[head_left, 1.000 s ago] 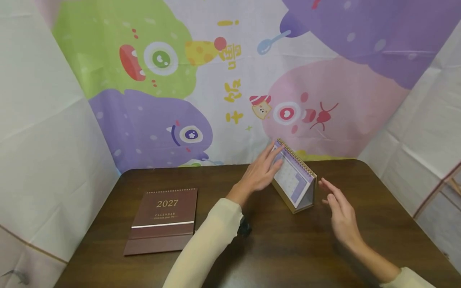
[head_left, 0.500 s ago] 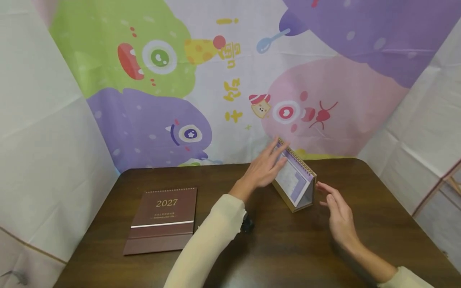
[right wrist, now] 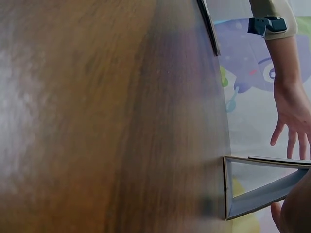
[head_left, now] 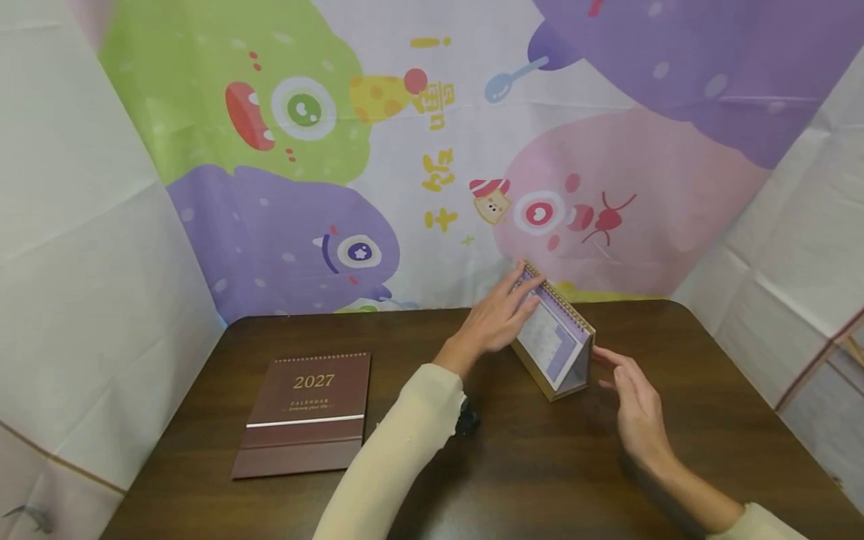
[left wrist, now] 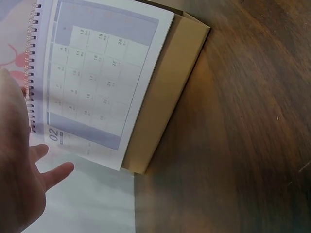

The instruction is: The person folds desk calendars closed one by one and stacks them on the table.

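A desk calendar (head_left: 548, 345) with a purple-and-white page and a spiral top stands like a tent on the table. In the left wrist view, its page (left wrist: 92, 87) reads 02 above a brown cardboard base (left wrist: 160, 92). My left hand (head_left: 498, 319) reaches over the page with fingers extended, their tips by the spiral top. My right hand (head_left: 637, 409) is at the calendar's right end, fingers extended and fingertips at its back edge; exact contact is unclear. From the right wrist view, the calendar's triangular open side (right wrist: 226, 189) shows, with the right hand (right wrist: 297, 206) beside it.
A maroon 2027 calendar (head_left: 307, 409) lies flat on the left of the dark wooden table (head_left: 526, 480). Behind the table hangs a cloth (head_left: 445, 270) with cartoon monsters. White cloth walls (head_left: 74, 187) stand at both sides.
My left hand has slid slightly right along the calendar's top. My right hand's fingertips have moved left, from apart to the calendar's back edge. The calendar stays nearly in place.
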A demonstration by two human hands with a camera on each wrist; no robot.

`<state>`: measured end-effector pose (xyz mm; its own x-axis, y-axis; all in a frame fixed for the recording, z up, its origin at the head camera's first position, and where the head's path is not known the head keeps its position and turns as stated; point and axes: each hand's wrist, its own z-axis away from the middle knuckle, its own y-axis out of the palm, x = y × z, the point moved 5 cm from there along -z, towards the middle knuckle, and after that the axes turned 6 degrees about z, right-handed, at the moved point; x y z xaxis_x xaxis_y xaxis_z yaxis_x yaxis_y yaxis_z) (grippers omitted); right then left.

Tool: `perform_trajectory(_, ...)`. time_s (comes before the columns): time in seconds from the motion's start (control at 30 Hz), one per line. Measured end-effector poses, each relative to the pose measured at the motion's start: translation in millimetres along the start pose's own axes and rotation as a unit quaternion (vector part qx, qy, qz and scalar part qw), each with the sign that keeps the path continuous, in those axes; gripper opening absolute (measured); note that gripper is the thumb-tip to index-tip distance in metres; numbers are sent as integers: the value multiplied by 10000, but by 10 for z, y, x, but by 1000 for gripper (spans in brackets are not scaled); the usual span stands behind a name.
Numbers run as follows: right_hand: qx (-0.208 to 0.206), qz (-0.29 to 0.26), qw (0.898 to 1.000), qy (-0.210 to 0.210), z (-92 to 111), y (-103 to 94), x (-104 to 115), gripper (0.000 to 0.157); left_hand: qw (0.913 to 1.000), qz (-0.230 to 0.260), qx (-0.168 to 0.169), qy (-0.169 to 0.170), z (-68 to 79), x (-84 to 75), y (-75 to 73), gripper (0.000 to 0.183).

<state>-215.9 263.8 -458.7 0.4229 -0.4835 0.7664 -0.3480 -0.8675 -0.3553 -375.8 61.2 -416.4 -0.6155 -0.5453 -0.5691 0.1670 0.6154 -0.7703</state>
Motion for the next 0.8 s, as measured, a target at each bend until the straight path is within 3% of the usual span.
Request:
perform_trajectory(0.37, -102, -78, 9999, -110, 5, 2, 19, 43, 9998, -98, 1, -144, -19, -70, -18, 58)
perform_trajectory(0.8, -113, 268, 9995, 101, -1, -17, 3, 45, 9996, -130, 63, -233, -19, -82, -25, 58)
